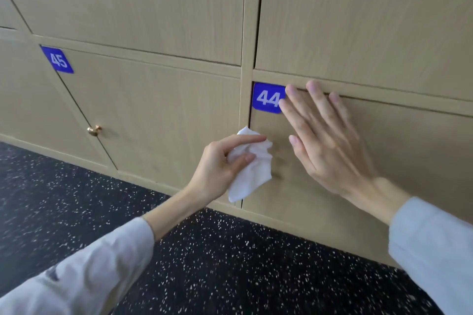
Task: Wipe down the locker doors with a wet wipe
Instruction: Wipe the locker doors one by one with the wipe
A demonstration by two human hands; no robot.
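Light wooden locker doors fill the view. Door 44 (384, 161) carries a blue number plate (267, 97) at its upper left corner. My right hand (325, 140) lies flat on this door with straight, spread fingers, the fingertips at the plate's right edge. My left hand (222, 163) grips a crumpled white wet wipe (252, 174) between thumb and fingers. The wipe is held against the left edge of door 44, below the plate.
Door 45 (153, 115) is to the left, with its own blue plate (57, 59) and a small brass knob (94, 130). Taller doors run above. A dark speckled floor (204, 263) lies below the lockers' base strip.
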